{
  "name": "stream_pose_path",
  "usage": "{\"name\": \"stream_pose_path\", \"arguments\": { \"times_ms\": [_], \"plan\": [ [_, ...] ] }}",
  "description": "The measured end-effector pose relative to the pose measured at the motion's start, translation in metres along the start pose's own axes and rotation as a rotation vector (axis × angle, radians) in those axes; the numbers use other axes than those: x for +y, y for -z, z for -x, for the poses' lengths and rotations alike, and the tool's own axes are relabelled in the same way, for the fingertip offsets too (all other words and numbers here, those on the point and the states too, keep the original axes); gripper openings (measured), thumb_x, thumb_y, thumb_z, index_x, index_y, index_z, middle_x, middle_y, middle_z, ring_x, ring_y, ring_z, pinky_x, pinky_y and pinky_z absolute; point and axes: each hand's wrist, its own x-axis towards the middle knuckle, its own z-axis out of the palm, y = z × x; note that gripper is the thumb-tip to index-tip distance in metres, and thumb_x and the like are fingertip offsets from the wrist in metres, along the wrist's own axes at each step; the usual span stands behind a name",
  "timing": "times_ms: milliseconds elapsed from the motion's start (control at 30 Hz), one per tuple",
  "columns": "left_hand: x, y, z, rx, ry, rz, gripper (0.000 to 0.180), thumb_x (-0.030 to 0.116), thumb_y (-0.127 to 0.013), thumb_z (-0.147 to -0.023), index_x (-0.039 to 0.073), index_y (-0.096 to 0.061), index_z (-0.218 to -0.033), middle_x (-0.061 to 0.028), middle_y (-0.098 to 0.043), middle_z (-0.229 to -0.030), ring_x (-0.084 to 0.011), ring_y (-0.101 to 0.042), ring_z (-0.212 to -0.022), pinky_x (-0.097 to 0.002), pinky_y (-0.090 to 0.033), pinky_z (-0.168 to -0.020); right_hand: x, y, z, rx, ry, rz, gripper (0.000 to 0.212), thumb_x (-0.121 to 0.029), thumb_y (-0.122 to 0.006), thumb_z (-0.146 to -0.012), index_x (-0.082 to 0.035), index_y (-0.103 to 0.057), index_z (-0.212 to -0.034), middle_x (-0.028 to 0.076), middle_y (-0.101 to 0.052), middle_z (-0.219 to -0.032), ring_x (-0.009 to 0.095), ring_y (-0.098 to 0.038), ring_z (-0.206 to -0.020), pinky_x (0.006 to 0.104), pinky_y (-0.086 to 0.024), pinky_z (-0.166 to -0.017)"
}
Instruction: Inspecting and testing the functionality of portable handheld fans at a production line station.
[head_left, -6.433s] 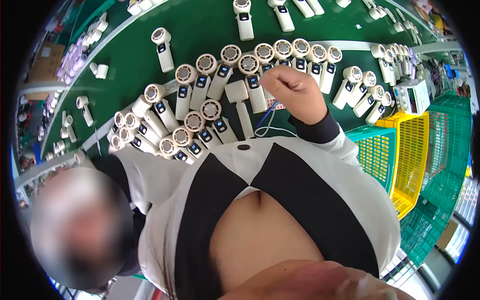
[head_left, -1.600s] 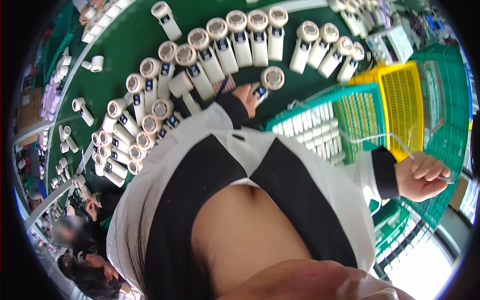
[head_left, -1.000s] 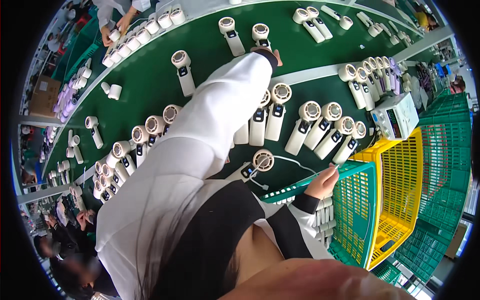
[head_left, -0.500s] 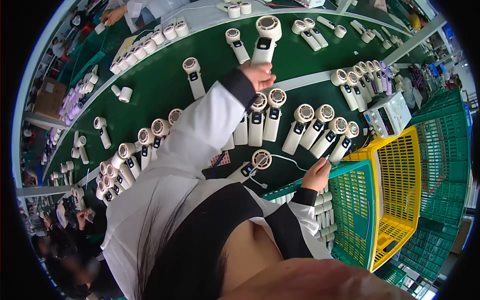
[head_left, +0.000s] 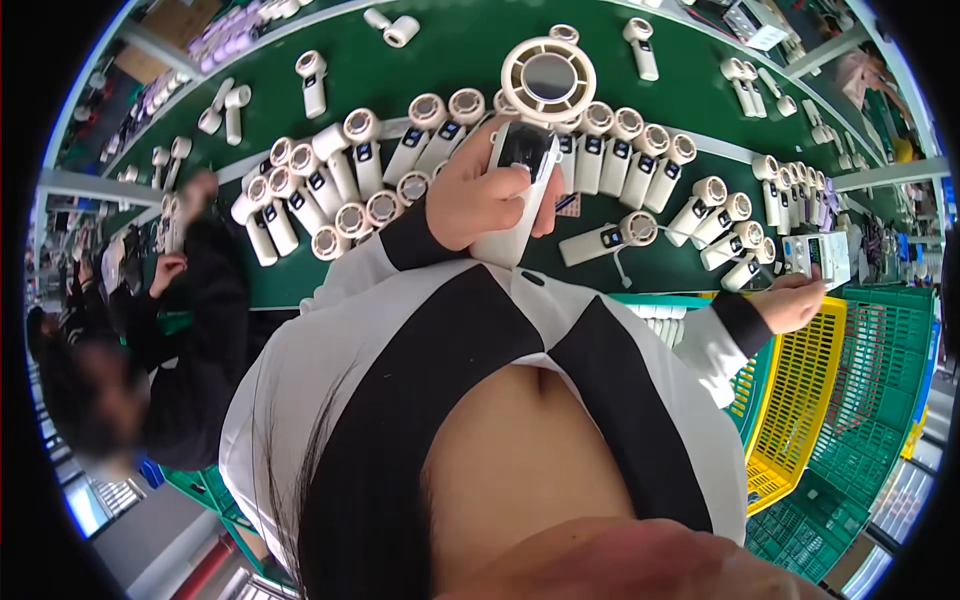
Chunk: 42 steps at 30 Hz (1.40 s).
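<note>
My left hand (head_left: pixel 485 200) is wrapped round the handle of a cream handheld fan (head_left: pixel 548 80), held up close with its round head at the top. A dark panel shows on its handle, partly under my thumb. Out to the right, my right hand (head_left: pixel 795 303) is closed with fingertips together beside a white instrument box (head_left: pixel 818 262); whatever it may pinch is too small to make out. Between the hands, another fan (head_left: pixel 605 241) lies on the green bench with a lit display and a white cable (head_left: pixel 622 268) by it.
Rows of cream fans (head_left: pixel 365 165) cover the green worktop (head_left: pixel 270 100) on both sides. A yellow basket (head_left: pixel 800 390) and green crates (head_left: pixel 870 400) stand at the right, under my right arm. At the left sits a co-worker in dark clothes (head_left: pixel 215 260).
My left hand has drawn the fan from the far side of the bench in toward my chest. My right hand has moved right, from the green crate's edge to the instrument box. The view has shifted.
</note>
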Motion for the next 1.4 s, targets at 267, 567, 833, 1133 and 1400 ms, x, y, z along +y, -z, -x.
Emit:
{"name": "stream_pose_path", "arguments": {
  "times_ms": [267, 567, 833, 1133, 1400],
  "plan": [
    [0.023, 0.025, 0.071, 0.142, -0.283, 0.006, 0.060, -0.006, -0.029, -0.065, 0.003, -0.024, -0.124, -0.0211, -0.051, -0.094, -0.0263, -0.052, -0.057, -0.0299, -0.042, -0.054, -0.116, -0.028, 0.043, -0.052, 0.549, -0.148, 0.027, -0.018, -0.035, -0.082, -0.007, -0.058, -0.072, -0.003, -0.037, -0.047, 0.008, -0.032, -0.043, 0.0190, -0.023, -0.044],
    [0.025, 0.030, 0.088, 0.238, -0.386, 0.068, 0.060, -0.010, -0.030, -0.065, 0.002, -0.021, -0.123, -0.0179, -0.053, -0.090, -0.0235, -0.052, -0.057, -0.0265, -0.042, -0.054, -0.141, -0.008, 0.042, -0.708, 0.285, -0.385, 0.012, -0.009, -0.047, -0.082, -0.007, -0.055, -0.074, -0.003, -0.037, -0.052, 0.007, -0.032, -0.045, 0.0182, -0.022, -0.044],
    [0.012, 0.011, 0.071, 0.233, -0.395, -0.016, 0.060, -0.011, -0.030, -0.064, -0.001, -0.021, -0.123, -0.0172, -0.053, -0.088, -0.0207, -0.052, -0.057, -0.0229, -0.041, -0.053, -0.095, 0.015, 0.062, -1.489, -0.007, -0.519, 0.007, -0.007, -0.054, -0.073, 0.000, -0.053, -0.072, 0.003, -0.046, -0.058, 0.011, -0.037, -0.047, 0.0220, -0.030, -0.045],
    [-0.002, -0.004, 0.053, 0.235, -0.427, -0.010, 0.058, -0.012, -0.029, -0.063, -0.005, -0.022, -0.120, -0.0171, -0.054, -0.083, -0.0184, -0.051, -0.056, -0.0210, -0.040, -0.051, -0.024, 0.010, 0.128, -1.556, -0.609, 0.824, 0.024, -0.023, -0.049, -0.080, -0.002, -0.061, -0.075, 0.002, -0.047, -0.050, 0.010, -0.039, -0.047, 0.0193, -0.031, -0.048],
    [-0.006, -0.006, 0.048, 0.250, -0.365, -0.075, 0.058, -0.012, -0.028, -0.063, -0.003, -0.022, -0.121, -0.0177, -0.053, -0.085, -0.0188, -0.050, -0.056, -0.0222, -0.041, -0.052, 0.085, 0.019, 0.157, -1.630, -0.151, 0.949, 0.032, -0.030, -0.040, -0.083, -0.013, -0.055, -0.106, 0.008, -0.059, -0.076, 0.021, -0.055, -0.069, 0.0270, -0.042, -0.064]
  ]
}}
